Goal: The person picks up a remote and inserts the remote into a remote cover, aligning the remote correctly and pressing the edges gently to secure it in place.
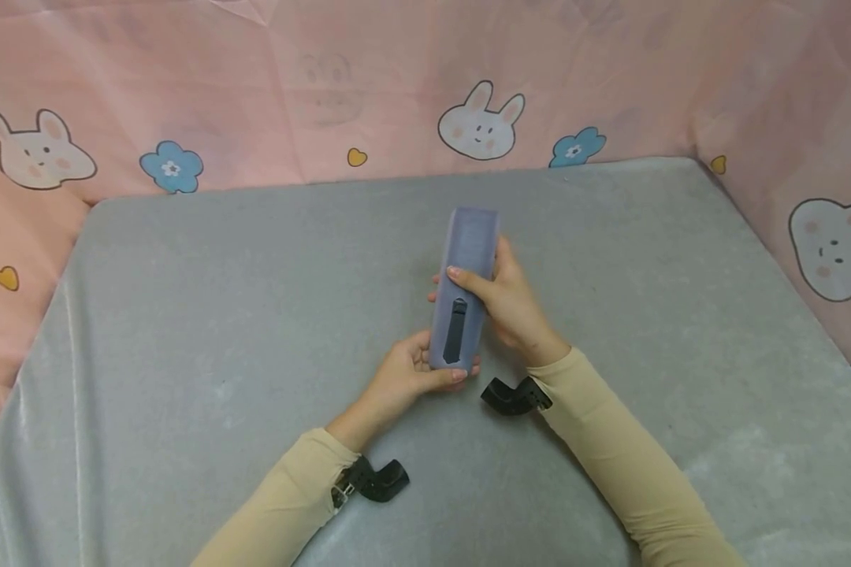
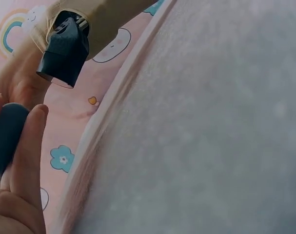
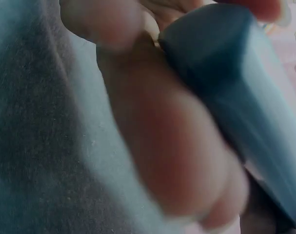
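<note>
A long, narrow bluish-purple box [image 1: 473, 240] is held above the middle of the table, tilted slightly. On its face is a dark elongated shape [image 1: 455, 335] with a pointed lower end; what it is I cannot tell. My right hand [image 1: 514, 303] grips the box from the right, thumb across the face and fingertips showing past its left edge. The near end is held by my left hand [image 1: 397, 378], thumb along the bottom edge and fingers behind. In the left wrist view the box [image 2: 9, 136] shows partly; in the right wrist view the box [image 3: 255, 97] is close and blurred.
A grey cloth [image 1: 220, 315] covers the table. Pink printed fabric [image 1: 397, 79] hangs along its back and sides. Black curved mounts stick out from both wrists, one at the left cuff [image 1: 376, 480] and one at the right cuff [image 1: 514, 396].
</note>
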### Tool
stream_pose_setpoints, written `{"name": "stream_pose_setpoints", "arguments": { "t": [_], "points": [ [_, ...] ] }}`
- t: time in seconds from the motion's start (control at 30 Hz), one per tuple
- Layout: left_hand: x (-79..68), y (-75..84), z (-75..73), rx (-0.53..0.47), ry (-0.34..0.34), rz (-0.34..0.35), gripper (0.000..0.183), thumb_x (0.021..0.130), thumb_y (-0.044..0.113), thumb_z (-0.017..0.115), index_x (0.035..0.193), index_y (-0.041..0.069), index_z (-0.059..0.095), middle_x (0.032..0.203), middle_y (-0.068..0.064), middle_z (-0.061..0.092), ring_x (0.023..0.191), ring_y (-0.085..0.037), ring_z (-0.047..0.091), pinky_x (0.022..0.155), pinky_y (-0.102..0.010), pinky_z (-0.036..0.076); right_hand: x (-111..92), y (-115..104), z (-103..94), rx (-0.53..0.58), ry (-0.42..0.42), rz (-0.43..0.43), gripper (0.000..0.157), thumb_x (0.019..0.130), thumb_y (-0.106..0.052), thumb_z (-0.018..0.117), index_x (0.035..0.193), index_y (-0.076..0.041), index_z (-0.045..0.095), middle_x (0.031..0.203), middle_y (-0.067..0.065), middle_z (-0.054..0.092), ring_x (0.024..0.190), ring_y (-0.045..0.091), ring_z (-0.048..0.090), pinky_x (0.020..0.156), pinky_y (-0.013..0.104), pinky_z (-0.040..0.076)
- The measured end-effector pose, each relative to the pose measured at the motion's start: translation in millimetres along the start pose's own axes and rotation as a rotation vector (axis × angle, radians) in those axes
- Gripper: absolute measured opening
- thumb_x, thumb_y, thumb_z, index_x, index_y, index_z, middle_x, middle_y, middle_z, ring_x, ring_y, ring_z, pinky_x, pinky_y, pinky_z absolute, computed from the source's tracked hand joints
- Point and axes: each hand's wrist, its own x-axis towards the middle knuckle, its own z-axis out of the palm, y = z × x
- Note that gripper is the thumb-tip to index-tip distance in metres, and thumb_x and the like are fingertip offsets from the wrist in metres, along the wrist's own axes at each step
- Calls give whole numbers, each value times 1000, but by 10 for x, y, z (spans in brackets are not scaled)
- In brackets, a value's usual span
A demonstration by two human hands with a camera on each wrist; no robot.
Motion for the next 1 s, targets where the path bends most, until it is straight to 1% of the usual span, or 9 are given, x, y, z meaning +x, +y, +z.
{"name": "stream_pose_setpoints", "arguments": {
  "t": [0.1,0.2,0.33,0.43,0.53,0.67,0.8,0.9,1.0],
  "points": [
    [6,-9,-2,-51,-10,-25,46,83,-10,61,125,-14,43,109,-32,61,104,-31,63,89,-32,51,1,22,-8,37,-14,-16,61,94,0,52,144,-17,21,109,27,59,84,29,69,79,43,54],
    [8,-17,1,-57,-25,-48,44,83,-10,62,123,-14,44,110,-31,61,105,-29,63,90,-33,50,0,44,-20,143,-38,-44,58,95,2,48,143,-17,23,112,24,59,93,30,67,85,47,52],
    [3,-24,16,-53,-41,-58,45,83,-9,62,125,-13,44,110,-29,62,106,-30,62,92,-34,49,-3,78,-11,294,-131,-47,57,96,6,40,145,-18,21,113,20,58,101,32,63,89,49,50],
    [-1,-29,26,-51,-46,-48,46,83,-8,62,126,-12,45,110,-29,62,105,-28,63,92,-34,49,-4,102,9,317,-177,-42,58,96,7,38,145,-18,20,110,19,59,99,31,64,87,46,52],
    [-4,-37,31,-53,-59,-37,48,83,-8,63,127,-11,44,110,-28,63,102,-26,64,92,-34,49,-11,116,27,302,-179,-48,55,96,5,38,144,-17,22,106,17,61,92,27,66,84,45,53],
    [-16,-34,44,-81,-75,-24,51,82,-10,63,129,-9,41,112,-29,62,101,-28,65,93,-35,49,-32,121,41,360,-240,-35,40,103,-13,32,142,-15,25,106,14,61,91,24,65,86,43,52],
    [-26,-23,63,-92,-89,-14,50,82,-11,63,128,-9,43,113,-29,61,103,-28,64,95,-36,47,-49,115,54,556,-371,3,41,104,-35,21,138,-13,31,105,13,61,92,23,63,88,38,51],
    [-29,-29,73,-75,-90,-25,48,83,-10,63,127,-9,44,111,-28,62,104,-28,64,94,-35,48,-54,119,65,662,-424,51,42,104,-37,26,136,-11,33,100,14,59,85,22,60,82,33,51],
    [-27,-41,95,-38,-86,-35,45,85,-7,63,126,-10,46,110,-27,64,105,-28,63,92,-32,49,-47,136,76,637,-369,59,40,102,-28,39,137,-10,33,89,11,56,74,18,54,69,27,50]
  ]
}}
